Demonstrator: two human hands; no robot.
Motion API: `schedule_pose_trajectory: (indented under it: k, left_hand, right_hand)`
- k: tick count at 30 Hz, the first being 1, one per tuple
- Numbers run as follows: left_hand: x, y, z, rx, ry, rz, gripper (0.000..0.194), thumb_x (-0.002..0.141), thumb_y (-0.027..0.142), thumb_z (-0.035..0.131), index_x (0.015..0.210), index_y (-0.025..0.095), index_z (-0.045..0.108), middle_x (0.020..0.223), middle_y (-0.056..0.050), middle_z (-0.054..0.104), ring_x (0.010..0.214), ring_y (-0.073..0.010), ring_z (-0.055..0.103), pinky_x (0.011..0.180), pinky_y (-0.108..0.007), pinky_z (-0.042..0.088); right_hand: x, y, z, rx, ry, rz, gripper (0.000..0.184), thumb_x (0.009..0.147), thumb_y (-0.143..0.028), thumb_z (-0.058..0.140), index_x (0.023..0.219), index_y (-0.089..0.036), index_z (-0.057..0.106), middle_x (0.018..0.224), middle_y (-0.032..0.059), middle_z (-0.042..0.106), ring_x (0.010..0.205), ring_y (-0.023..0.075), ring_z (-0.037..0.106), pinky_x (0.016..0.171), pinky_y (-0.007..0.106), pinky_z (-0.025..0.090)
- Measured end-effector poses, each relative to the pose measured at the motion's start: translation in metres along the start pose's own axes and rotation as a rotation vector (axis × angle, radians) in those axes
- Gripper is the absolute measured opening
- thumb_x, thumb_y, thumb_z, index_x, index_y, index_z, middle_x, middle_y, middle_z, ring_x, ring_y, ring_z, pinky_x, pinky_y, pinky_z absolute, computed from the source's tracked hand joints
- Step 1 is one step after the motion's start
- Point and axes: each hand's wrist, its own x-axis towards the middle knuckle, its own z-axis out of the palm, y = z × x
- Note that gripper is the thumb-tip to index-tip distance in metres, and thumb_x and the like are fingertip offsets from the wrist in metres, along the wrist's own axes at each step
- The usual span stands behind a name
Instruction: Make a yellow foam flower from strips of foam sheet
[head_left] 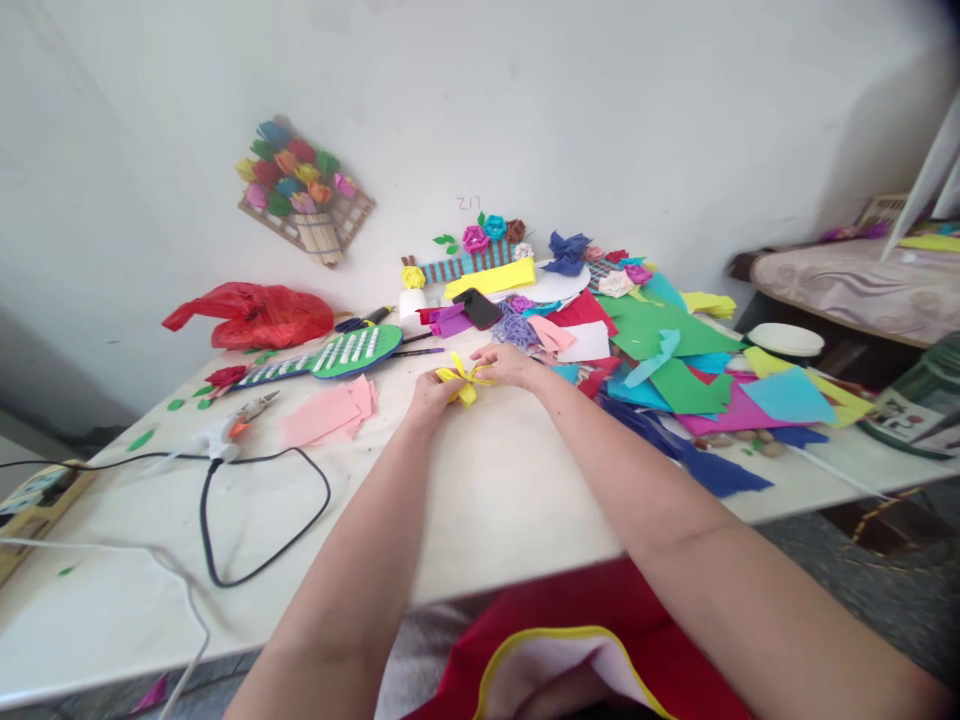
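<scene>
Between my two hands, just above the pale table, is a yellow paper flower (466, 385) with narrow petals spreading outward. My left hand (431, 392) grips its left side, fingers closed on the paper. On the other side my right hand (504, 365) pinches a petal near the flower's upper right edge. The fingertips of both hands are partly hidden by the petals. Left of my hands lie pink paper pieces (330, 412). Behind them rests a green guitar-shaped craft (352, 350) with white strips.
A glue gun (236, 430) with a looping black cord lies at left. Coloured paper scraps (675, 370) heap up at right, near a green glass jar (922, 400). Behind are a phone (478, 308), a red plastic bag (262, 315) and paper-flower crafts (495, 235).
</scene>
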Motion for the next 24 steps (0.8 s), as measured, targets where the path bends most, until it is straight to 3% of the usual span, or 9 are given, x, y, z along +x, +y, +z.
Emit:
schedule_pose_trajectory:
  k: [18,24]
  left_hand:
    - [0.002,-0.005,-0.003,-0.01,-0.001,0.022,0.026,0.05,0.026,0.065,0.071,0.011,0.064,0.057,0.0,0.059,0.048,-0.01,0.05,0.049,-0.023,0.04]
    - [0.001,-0.003,0.004,-0.009,0.101,0.035,0.024,0.049,0.025,0.065,0.068,0.012,0.061,0.054,0.003,0.055,0.049,-0.0103,0.049,0.049,-0.023,0.04]
  right_hand:
    - [0.007,0.004,0.013,0.053,0.099,0.031,0.008,0.063,-0.018,0.059,0.058,-0.013,0.062,0.105,0.0068,0.065,0.086,0.0155,0.06,0.077,0.024,0.045]
    - [0.003,-0.02,0.019,-0.24,0.228,0.046,0.013,0.066,-0.015,0.054,0.069,-0.015,0.066,0.106,0.0074,0.064,0.094,0.0208,0.058,0.085,0.031,0.042]
